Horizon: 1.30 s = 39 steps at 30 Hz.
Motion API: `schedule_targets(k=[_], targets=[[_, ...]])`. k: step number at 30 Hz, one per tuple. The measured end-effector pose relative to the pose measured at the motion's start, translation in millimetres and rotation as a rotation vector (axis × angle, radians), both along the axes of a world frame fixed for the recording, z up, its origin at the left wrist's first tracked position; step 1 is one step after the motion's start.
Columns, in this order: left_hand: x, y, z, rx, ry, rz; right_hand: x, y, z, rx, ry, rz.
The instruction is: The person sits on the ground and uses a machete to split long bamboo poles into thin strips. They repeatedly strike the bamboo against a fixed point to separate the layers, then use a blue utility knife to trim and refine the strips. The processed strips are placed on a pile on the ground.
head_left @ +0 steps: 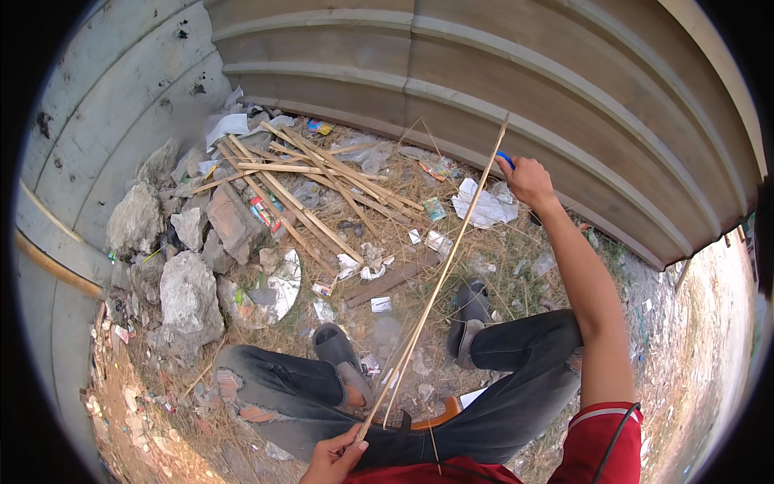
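Observation:
My left hand (pixel 337 456), at the bottom centre, pinches the near end of a long pale wooden strip (pixel 451 256). It looks like split bamboo and slants up and away to the right. A thin sliver beside it hangs apart near my lap. Far along the strip, my right hand (pixel 528 182) is closed on a small blue-handled tool (pixel 505 158), close against the strip's far part. The tool's working end is hidden, so I cannot tell its kind. My right arm is stretched out.
A pile of wooden strips (pixel 322 173) lies ahead, among crumpled paper (pixel 485 203) and litter. Rough rocks (pixel 189 294) are heaped at the left. A corrugated metal wall (pixel 484 73) stands in front, a pale panel (pixel 113 105) at the left. My sandalled feet rest on dry grass.

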<state>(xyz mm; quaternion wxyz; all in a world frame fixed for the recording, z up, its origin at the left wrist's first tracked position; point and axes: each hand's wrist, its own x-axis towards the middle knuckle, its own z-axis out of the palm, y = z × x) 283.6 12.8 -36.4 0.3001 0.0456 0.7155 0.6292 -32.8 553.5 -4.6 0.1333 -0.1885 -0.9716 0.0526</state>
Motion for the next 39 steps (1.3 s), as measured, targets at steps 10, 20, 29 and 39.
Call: schedule_targets(k=[10, 20, 29, 39], targets=[[94.5, -120.2, -36.6, -0.043, -0.583, 0.125, 26.2, 136.8, 6.7, 0.034, -0.022, -0.328], [-40.2, 12.8, -8.2, 0.105, -0.127, 0.419, 53.9, -143.4, 39.6, -0.861, -0.26, 0.426], [-37.7, 35.5, -10.9, 0.207, -0.139, 0.369, 53.6, -174.9, 34.7, -0.818, 0.056, 0.369], [52.9, -66.2, -63.8, -0.261, 0.027, 0.148, -17.8, -61.3, 15.5, -1.278, 0.392, 0.089]])
